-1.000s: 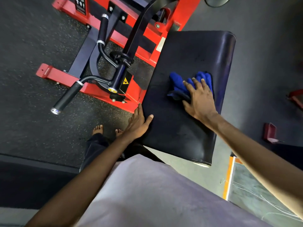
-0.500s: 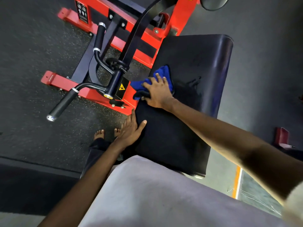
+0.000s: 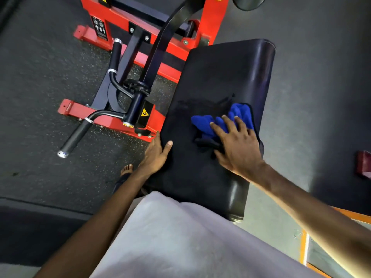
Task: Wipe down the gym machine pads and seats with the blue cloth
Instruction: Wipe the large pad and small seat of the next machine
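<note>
Down on the right side of the black pad (image 3: 210, 77), near its rounded right edge, sits the blue cloth (image 3: 241, 114), all bunched up, with a dark bit of it poking out under the palm. The right hand (image 3: 239, 149) lies flat on top of it, fingers spread and fairly straight, pressing it into the vinyl rather than grabbing it, so no real clench going on. A darker smeary streak (image 3: 200, 103) runs across the pad just left of and above the cloth.

The left hand (image 3: 155, 155) is on the pad's left edge, thumb resting on the top surface and the other fingers lying straight along the side. It's relaxed and leaning on the pad, not wrapped round anything.

Left of the pad is the red frame (image 3: 112, 119) of the machine, standing on speckled dark rubber flooring (image 3: 40, 97). A black handle (image 3: 77, 135) with a silver end cap sticks out toward the lower left, and a yellow warning sticker (image 3: 144, 113) sits on a black block close to the pad's edge. A bare foot (image 3: 126, 169) peeks out just below the left wrist. A pale shirt (image 3: 180, 237) fills the bottom of the view, an orange floor line (image 3: 303, 245) shows at lower right, and a small dark red object (image 3: 363, 163) is at the far right edge, too cut off to identify
</note>
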Motion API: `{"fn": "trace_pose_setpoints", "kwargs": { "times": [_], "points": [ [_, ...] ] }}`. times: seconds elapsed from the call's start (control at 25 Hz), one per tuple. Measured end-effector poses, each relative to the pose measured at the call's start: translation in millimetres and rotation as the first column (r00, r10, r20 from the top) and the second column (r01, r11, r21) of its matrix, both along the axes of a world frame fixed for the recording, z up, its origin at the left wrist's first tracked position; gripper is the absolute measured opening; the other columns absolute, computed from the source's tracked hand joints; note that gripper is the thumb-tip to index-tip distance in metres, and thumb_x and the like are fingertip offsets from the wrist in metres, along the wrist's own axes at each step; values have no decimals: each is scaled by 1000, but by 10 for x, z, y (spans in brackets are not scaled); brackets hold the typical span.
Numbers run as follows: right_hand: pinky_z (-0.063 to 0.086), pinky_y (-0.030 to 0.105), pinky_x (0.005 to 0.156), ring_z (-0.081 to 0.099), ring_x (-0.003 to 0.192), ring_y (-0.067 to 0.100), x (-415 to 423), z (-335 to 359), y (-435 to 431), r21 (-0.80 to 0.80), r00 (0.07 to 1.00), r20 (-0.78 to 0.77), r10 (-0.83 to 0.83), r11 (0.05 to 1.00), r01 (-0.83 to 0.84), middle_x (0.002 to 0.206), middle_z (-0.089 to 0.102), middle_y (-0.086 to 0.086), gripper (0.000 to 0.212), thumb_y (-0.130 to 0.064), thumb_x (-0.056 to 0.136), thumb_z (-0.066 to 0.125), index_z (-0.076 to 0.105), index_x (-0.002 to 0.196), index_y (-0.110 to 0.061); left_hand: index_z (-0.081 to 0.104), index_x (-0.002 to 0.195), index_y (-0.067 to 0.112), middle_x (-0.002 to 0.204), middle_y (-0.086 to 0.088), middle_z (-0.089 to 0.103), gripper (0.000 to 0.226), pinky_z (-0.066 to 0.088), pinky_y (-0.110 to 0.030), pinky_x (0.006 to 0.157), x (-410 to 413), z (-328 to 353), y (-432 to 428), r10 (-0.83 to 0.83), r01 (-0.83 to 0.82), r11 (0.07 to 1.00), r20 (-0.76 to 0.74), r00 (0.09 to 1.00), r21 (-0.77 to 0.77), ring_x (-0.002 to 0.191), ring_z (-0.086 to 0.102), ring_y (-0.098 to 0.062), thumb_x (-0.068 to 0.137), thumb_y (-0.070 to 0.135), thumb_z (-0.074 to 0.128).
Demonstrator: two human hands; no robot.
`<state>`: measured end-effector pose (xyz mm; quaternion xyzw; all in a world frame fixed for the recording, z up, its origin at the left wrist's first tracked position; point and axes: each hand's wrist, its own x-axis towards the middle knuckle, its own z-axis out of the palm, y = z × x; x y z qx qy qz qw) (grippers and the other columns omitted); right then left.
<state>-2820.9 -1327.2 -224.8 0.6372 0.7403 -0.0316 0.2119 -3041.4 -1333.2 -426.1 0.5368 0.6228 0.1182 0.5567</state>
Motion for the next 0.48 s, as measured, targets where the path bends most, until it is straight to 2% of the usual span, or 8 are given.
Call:
{"fn": "trace_pose_setpoints", "kwargs": {
  "times": [0.12,0.24,0.32,0.4,0.48],
  "points": [
    [34,50,112,37,143,34,89,-141,212,90,991,-132,-18,995,31,155,43,4,79,-49,81,68,39,153,-32,13,161,7,161,-20,30,77,25,-50,120,26,47,-8,2,-1,1000,-58,998,25,147,31,-37,104,51,41],
    [33,48,117,40,141,38,-23,-336,758,107,950,-245,-195,968,226,153,41,14,88,-47,80,73,36,153,-13,14,161,7,162,-19,31,84,25,-52,120,31,115,-22,24,-23,999,-54,998,27,148,31,-36,100,60,37],
    [40,45,108,52,127,38,-175,-432,837,110,958,-226,-178,972,207,138,50,17,72,-41,81,73,46,138,-7,15,161,10,162,-17,32,91,26,-54,120,16,118,-27,36,-35,999,-45,998,12,148,31,-35,94,68,33],
    [47,45,95,59,112,36,-294,-444,761,55,971,-231,-65,995,80,126,55,12,60,-38,81,72,49,130,-11,16,161,11,161,-16,33,84,26,-55,119,30,131,-56,40,-39,999,-64,997,18,147,32,-35,98,63,37],
    [49,44,86,62,107,33,-413,-379,808,-59,918,-389,-77,997,59,126,53,6,60,-38,79,75,47,129,-20,14,161,10,162,-16,32,76,25,-55,118,7,144,-80,26,-23,999,-91,996,34,147,32,-36,104,53,40]
  ]
}}
